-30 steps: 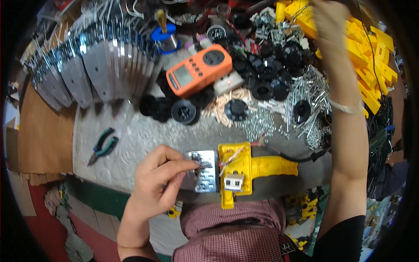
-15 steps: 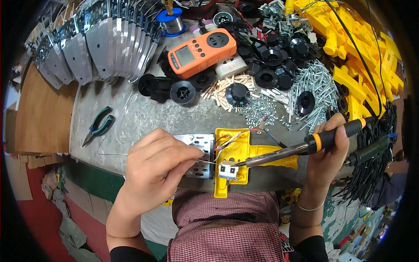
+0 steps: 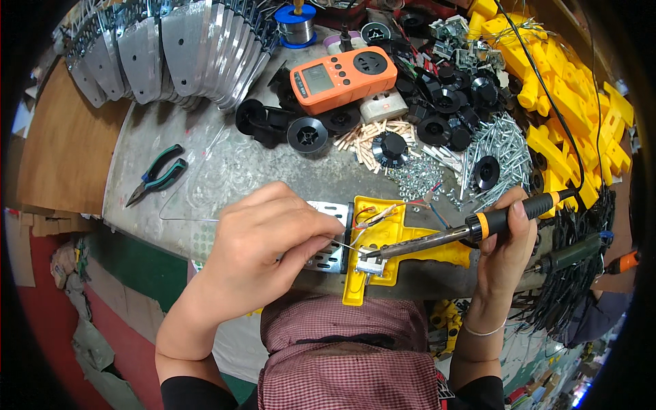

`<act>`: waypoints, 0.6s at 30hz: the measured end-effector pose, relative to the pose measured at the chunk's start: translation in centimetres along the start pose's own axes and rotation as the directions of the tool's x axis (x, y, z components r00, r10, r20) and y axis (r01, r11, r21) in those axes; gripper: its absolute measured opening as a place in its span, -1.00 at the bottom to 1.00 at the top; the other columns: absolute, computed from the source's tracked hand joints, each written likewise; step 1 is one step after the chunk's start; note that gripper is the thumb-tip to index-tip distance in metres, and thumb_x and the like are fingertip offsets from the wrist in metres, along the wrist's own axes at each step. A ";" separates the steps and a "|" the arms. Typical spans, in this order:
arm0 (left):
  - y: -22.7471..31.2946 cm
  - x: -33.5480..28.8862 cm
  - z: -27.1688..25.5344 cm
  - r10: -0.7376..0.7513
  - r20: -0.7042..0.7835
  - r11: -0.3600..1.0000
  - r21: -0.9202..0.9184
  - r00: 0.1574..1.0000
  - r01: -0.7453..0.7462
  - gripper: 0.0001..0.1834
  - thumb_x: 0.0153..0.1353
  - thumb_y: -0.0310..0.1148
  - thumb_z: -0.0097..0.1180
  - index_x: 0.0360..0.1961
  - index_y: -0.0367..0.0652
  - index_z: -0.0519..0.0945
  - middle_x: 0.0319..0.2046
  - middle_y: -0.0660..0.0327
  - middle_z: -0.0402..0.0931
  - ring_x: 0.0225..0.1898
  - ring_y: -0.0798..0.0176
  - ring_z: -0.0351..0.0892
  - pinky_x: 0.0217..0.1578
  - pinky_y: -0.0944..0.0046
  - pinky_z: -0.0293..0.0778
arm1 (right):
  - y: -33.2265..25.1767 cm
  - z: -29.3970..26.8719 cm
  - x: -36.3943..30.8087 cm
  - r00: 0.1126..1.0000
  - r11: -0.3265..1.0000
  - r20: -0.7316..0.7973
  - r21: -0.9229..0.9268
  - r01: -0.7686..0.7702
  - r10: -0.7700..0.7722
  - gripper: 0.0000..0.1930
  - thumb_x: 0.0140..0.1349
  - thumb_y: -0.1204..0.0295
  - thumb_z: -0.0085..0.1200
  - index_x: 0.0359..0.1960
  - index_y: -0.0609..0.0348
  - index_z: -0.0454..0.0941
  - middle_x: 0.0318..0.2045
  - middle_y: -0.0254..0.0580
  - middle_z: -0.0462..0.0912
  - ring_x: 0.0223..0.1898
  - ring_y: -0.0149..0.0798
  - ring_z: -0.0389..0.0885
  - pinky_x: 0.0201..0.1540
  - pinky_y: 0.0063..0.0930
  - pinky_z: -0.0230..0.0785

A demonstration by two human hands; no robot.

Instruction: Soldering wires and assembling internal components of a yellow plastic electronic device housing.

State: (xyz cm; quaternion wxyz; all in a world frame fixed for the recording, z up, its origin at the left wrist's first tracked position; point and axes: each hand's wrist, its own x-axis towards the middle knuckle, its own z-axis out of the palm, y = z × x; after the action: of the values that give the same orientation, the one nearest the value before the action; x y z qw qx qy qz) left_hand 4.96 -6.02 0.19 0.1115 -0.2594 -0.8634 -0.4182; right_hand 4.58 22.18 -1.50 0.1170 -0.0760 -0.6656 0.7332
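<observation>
My left hand [image 3: 273,246] is closed in a pinch on thin solder wire [image 3: 345,244], whose end reaches a small silver metal-cased part [image 3: 372,263]. That part sits in an open yellow plastic housing [image 3: 388,275], with thin coloured wires beside it. My right hand [image 3: 509,239] is wrapped round the black and yellow handle of a soldering iron [image 3: 430,241]. The iron's tip meets the top of the silver part, close to the solder end; whether they touch each other is too small to tell. Partly behind my left fingers, a slotted metal plate [image 3: 331,256] adjoins the housing.
Pliers [image 3: 160,176] lie at the left. An orange meter [image 3: 344,78], a solder spool [image 3: 296,31], black knobs [image 3: 307,134] and screws [image 3: 502,157] crowd the back. Metal plates [image 3: 195,51] stand far left; yellow housings [image 3: 553,75] pile far right, where the iron's cord hangs.
The whole view has shifted, with the bench things now further right. The iron's tip has moved slightly left along the silver part, and the solder end stays beside it.
</observation>
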 end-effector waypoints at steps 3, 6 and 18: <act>-0.1 0.1 0.1 0.005 -0.005 1.000 -0.024 1.000 -0.005 -0.75 -0.18 -0.64 0.34 -0.40 -0.19 0.68 -0.47 0.23 0.64 -0.45 0.20 0.53 -0.40 0.28 0.40 | 0.0 0.0 0.1 0.999 1.000 0.016 0.003 0.028 -0.028 -0.68 0.32 0.15 0.04 -0.39 0.16 0.39 -0.66 -0.39 0.38 -0.74 -0.61 0.26 -0.68 -0.76 0.07; -0.3 0.1 0.3 0.010 0.002 1.000 -0.021 1.000 -0.010 -0.75 -0.17 -0.64 0.34 -0.39 -0.19 0.68 -0.48 0.23 0.64 -0.45 0.19 0.54 -0.40 0.26 0.41 | -0.1 0.0 0.2 0.999 0.999 0.024 -0.004 0.046 -0.046 -0.68 0.32 0.15 0.03 -0.39 0.16 0.39 -0.66 -0.39 0.38 -0.74 -0.61 0.26 -0.68 -0.75 0.06; -0.4 0.2 0.5 0.016 0.032 0.999 -0.037 0.999 -0.015 -0.76 -0.14 -0.62 0.34 -0.37 -0.17 0.68 -0.49 0.23 0.63 -0.45 0.19 0.54 -0.42 0.26 0.42 | 0.1 -0.1 0.1 0.999 1.000 0.046 0.005 0.021 -0.021 -0.67 0.32 0.14 0.04 -0.40 0.15 0.39 -0.67 -0.37 0.40 -0.74 -0.60 0.27 -0.67 -0.74 0.08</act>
State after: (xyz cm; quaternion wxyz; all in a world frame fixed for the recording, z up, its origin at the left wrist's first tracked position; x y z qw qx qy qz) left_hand 4.56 -5.77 -0.28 0.0960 -0.2750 -0.8552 -0.4288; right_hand 4.53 22.33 -1.61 0.1094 -0.0516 -0.6672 0.7350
